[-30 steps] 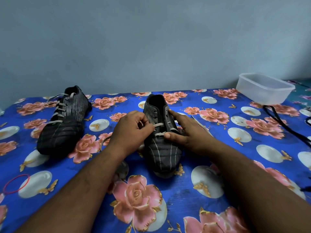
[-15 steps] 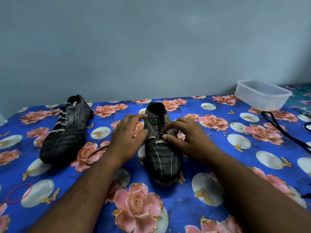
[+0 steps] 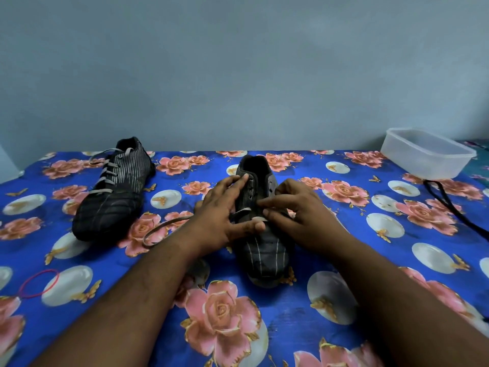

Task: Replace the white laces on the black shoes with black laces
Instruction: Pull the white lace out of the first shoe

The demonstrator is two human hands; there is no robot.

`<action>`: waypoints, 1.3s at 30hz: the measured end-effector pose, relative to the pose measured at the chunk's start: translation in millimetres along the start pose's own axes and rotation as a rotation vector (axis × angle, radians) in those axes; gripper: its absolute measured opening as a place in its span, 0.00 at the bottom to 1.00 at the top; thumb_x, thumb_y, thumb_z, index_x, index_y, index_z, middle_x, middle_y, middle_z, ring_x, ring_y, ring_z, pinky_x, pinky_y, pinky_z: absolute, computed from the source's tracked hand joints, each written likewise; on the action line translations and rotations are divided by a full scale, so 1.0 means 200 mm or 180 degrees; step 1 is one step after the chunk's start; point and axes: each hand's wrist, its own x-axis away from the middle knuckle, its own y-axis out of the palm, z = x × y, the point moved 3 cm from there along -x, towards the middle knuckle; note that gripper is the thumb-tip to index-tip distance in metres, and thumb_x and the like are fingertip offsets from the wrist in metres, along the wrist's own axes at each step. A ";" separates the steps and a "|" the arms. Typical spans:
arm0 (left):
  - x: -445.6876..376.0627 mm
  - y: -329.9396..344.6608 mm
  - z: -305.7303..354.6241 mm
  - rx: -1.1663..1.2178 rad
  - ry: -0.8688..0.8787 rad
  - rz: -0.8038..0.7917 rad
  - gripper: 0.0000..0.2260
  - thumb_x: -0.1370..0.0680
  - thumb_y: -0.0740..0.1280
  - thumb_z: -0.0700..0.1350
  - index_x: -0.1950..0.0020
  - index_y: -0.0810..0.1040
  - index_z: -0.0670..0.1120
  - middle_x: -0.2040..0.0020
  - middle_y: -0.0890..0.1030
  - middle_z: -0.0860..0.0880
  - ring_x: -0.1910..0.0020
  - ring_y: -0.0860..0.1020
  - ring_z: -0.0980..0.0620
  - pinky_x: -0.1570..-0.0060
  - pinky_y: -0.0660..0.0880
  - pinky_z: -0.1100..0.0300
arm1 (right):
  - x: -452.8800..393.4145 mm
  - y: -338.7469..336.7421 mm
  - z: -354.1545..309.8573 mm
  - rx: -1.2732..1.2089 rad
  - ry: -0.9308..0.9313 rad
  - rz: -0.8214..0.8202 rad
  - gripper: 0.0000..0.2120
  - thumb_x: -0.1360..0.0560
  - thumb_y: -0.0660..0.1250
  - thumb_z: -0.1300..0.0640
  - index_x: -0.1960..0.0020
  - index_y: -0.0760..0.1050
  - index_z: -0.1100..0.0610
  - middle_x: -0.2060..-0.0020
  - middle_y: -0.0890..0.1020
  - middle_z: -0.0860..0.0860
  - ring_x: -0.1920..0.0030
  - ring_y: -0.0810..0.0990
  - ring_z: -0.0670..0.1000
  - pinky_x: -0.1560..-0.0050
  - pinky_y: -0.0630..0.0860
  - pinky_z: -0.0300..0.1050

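Black, striped: near shoe, toe toward the front edge of the floral cloth, roughly mid-cloth, heel toward the wall. It is set lengthwise to the person, probably so both eyelet rows face up and within reach. Upper eyelets stand bare; the white lace crosses only the lowest rows, and a loose length of it loops out over the cloth to the left of the shoe.

Left hand: fingers mostly straight and spread, forefinger laid along the left eyelet row, thumb pressing at the lace crossing; it grips nothing, and appears to steady the shoe against the pull.

Right hand: fingers curled over the right eyelet row, forefinger and thumb closed at the lace crossing, apparently pinching the lace to draw it out. Judged stage: unlacing of the first shoe nearly done.

Far shoe: toward the back left corner, fully laced in white, untouched.

Black lace: lying along the right edge, well apart from both shoes, presumably waiting.

Clear tub: back right corner.

Red band: near the left edge.
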 end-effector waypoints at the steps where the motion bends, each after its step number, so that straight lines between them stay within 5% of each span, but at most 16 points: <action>1: 0.00 0.00 0.00 0.0009 -0.0011 -0.0008 0.52 0.41 0.59 0.80 0.20 0.47 0.67 0.20 0.51 0.60 0.21 0.53 0.56 0.28 0.51 0.54 | 0.00 0.01 0.00 -0.0114 -0.0054 0.0034 0.14 0.24 0.65 0.43 0.42 0.84 0.43 0.54 0.74 0.46 0.49 0.75 0.51 0.47 0.73 0.55; 4: 0.01 0.00 0.01 -0.0012 -0.0032 -0.0036 0.52 0.41 0.58 0.80 0.20 0.45 0.67 0.19 0.49 0.60 0.21 0.51 0.58 0.31 0.50 0.55 | -0.01 0.03 -0.02 -0.0307 -0.0059 0.0085 0.13 0.24 0.67 0.48 0.42 0.84 0.45 0.54 0.74 0.45 0.49 0.75 0.52 0.47 0.74 0.55; 8: 0.01 0.00 0.02 -0.0086 -0.0073 -0.0080 0.53 0.41 0.56 0.80 0.19 0.46 0.65 0.20 0.48 0.62 0.21 0.51 0.58 0.31 0.50 0.54 | -0.01 0.05 0.01 -0.0334 0.0310 -0.0095 0.16 0.25 0.63 0.40 0.46 0.84 0.44 0.56 0.74 0.39 0.50 0.75 0.50 0.46 0.74 0.55; 15: 0.01 -0.01 0.03 -0.0092 -0.0093 -0.0080 0.53 0.41 0.57 0.80 0.19 0.47 0.65 0.20 0.50 0.62 0.21 0.51 0.57 0.31 0.50 0.53 | -0.01 0.04 -0.01 -0.0951 0.0531 -0.0352 0.03 0.22 0.72 0.57 0.51 0.84 0.51 0.55 0.77 0.47 0.53 0.75 0.39 0.53 0.68 0.29; 23: 0.01 0.00 0.03 -0.0078 -0.0120 -0.0040 0.52 0.41 0.58 0.80 0.20 0.48 0.66 0.20 0.51 0.62 0.21 0.52 0.56 0.29 0.51 0.52 | -0.01 0.03 -0.05 -0.1438 0.0959 -0.0520 0.05 0.20 0.69 0.56 0.53 0.83 0.52 0.52 0.79 0.50 0.52 0.80 0.46 0.50 0.76 0.41; 27: 0.01 0.00 0.03 -0.0030 -0.0131 -0.0011 0.51 0.41 0.59 0.80 0.20 0.49 0.67 0.20 0.51 0.63 0.21 0.53 0.57 0.28 0.50 0.50 | 0.02 0.02 -0.05 -0.2963 0.1686 -0.0438 0.08 0.20 0.62 0.58 0.55 0.77 0.52 0.62 0.79 0.51 0.67 0.76 0.49 0.72 0.67 0.39; 29: 0.01 0.00 0.03 -0.0013 -0.0124 -0.0017 0.51 0.41 0.59 0.79 0.20 0.49 0.67 0.21 0.51 0.63 0.21 0.53 0.58 0.29 0.50 0.51 | 0.03 0.02 -0.03 -0.2984 0.1711 -0.0497 0.06 0.22 0.64 0.51 0.54 0.77 0.50 0.61 0.78 0.53 0.65 0.72 0.55 0.71 0.61 0.41; 35: 0.01 0.00 0.02 -0.0003 -0.0122 -0.0004 0.51 0.41 0.60 0.80 0.20 0.50 0.68 0.21 0.52 0.64 0.21 0.53 0.58 0.26 0.50 0.49 | 0.00 0.00 -0.04 -0.1374 0.0811 -0.0062 0.08 0.24 0.74 0.50 0.58 0.83 0.53 0.62 0.83 0.50 0.62 0.81 0.48 0.63 0.78 0.45; 39: 0.01 0.00 0.03 0.0014 -0.0114 -0.0016 0.50 0.40 0.60 0.80 0.21 0.49 0.69 0.21 0.51 0.64 0.21 0.53 0.58 0.27 0.50 0.51 | 0.03 0.00 -0.02 -0.2721 0.1197 -0.0328 0.10 0.24 0.74 0.50 0.54 0.80 0.58 0.62 0.80 0.57 0.68 0.73 0.55 0.70 0.67 0.45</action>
